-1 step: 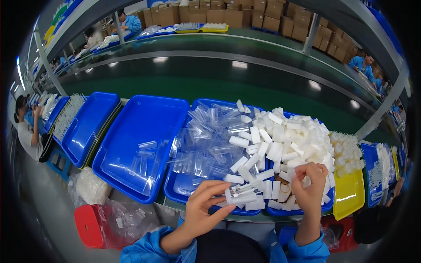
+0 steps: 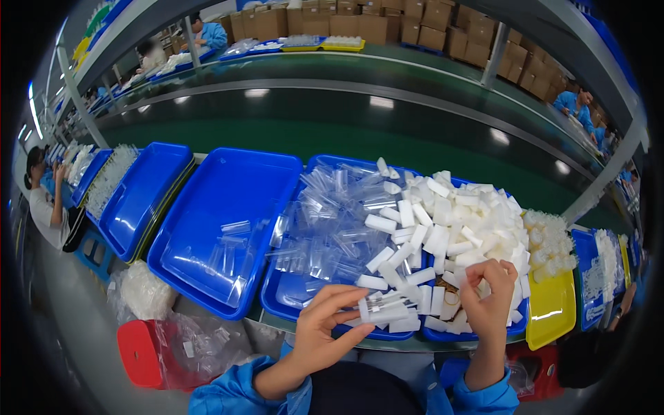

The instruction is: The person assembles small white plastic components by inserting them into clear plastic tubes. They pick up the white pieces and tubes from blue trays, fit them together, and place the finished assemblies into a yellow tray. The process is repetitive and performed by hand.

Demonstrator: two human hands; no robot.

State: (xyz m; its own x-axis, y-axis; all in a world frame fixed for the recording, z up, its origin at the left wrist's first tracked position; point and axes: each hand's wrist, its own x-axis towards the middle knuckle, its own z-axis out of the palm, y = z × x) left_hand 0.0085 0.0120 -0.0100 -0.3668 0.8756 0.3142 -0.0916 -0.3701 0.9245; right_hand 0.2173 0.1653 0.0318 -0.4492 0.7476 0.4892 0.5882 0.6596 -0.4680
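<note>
Nothing has changed: the left hand [image 2: 325, 325] grips a white-capped clear tube [image 2: 382, 309], the right hand [image 2: 490, 294] pinches white caps [image 2: 456, 228] at three o'clock.

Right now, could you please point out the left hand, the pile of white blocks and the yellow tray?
left hand [image 2: 330, 325], head view, on the palm.
pile of white blocks [image 2: 470, 221], head view, middle of the heap.
yellow tray [image 2: 551, 311], head view, bare floor of the tray.
</note>
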